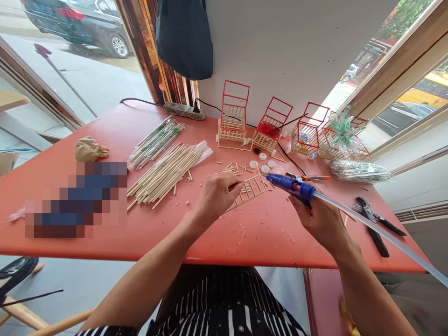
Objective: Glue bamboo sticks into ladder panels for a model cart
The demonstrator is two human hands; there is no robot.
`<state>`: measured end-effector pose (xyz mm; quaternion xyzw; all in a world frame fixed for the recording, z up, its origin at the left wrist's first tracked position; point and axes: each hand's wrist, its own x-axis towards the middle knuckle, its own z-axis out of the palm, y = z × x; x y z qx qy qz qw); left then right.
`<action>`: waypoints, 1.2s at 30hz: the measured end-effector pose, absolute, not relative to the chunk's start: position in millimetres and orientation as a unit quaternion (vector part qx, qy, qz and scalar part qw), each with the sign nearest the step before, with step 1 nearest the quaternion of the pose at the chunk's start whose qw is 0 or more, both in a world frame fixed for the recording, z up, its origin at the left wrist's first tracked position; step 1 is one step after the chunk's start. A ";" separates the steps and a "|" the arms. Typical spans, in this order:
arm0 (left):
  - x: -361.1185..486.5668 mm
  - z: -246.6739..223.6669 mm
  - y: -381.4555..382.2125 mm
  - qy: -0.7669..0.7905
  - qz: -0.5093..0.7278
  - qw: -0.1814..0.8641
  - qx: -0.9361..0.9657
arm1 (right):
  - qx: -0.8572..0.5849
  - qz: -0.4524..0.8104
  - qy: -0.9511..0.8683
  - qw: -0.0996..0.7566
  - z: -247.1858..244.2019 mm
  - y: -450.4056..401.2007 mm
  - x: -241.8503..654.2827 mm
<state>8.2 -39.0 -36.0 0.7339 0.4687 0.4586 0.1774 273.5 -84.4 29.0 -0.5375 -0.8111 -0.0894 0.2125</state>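
Observation:
My left hand [220, 196] pinches a small ladder-like frame of wooden sticks [258, 185], holding it tilted over the table. Closed round a blue hot glue gun [290, 185] is my right hand [320, 219]. A long translucent glue stick [381, 237] trails out of the gun's back toward the lower right. The gun's nozzle points left, close to the frame's upper right corner; whether they touch I cannot tell. Short cut stick pieces [233, 167] and several white bottle caps [262, 157] lie just behind the frame.
Loose wooden sticks [168, 175] and wrapped sticks [157, 142] lie left on the red table [140, 235]. Small red-and-wood chair-like models [234, 123] stand along the back, near a power strip [185, 111]. Black-handled cutters [374, 224], pliers [308, 177] and a plastic-wrapped bundle [360, 171] are at right.

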 end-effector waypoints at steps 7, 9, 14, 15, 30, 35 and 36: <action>5.4 -29.6 -37.6 0.488 0.478 0.261 0.682 | -0.587 -0.060 -0.770 0.242 34.1 -97.1 282.5; 4.3 -28.1 -36.7 0.488 0.483 0.303 0.661 | -0.591 -0.055 -0.763 0.256 33.9 -101.1 285.8; 1.9 -27.2 -32.7 0.460 0.471 0.435 0.614 | -0.595 -0.031 -0.760 0.258 28.1 -108.6 293.1; 1.7 -27.4 -31.8 0.453 0.464 0.459 0.608 | -0.597 -0.026 -0.759 0.258 26.4 -109.6 294.2; -2.1 -29.5 -28.4 0.426 0.412 0.567 0.572 | -0.597 0.078 -0.735 0.313 20.0 -113.5 293.7; 0.7 -28.9 -29.3 0.411 0.407 0.581 0.572 | -0.607 0.101 -0.725 0.309 15.3 -112.0 295.1; 1.2 -28.5 -29.8 0.412 0.408 0.582 0.570 | -0.609 0.106 -0.724 0.308 14.1 -111.5 295.1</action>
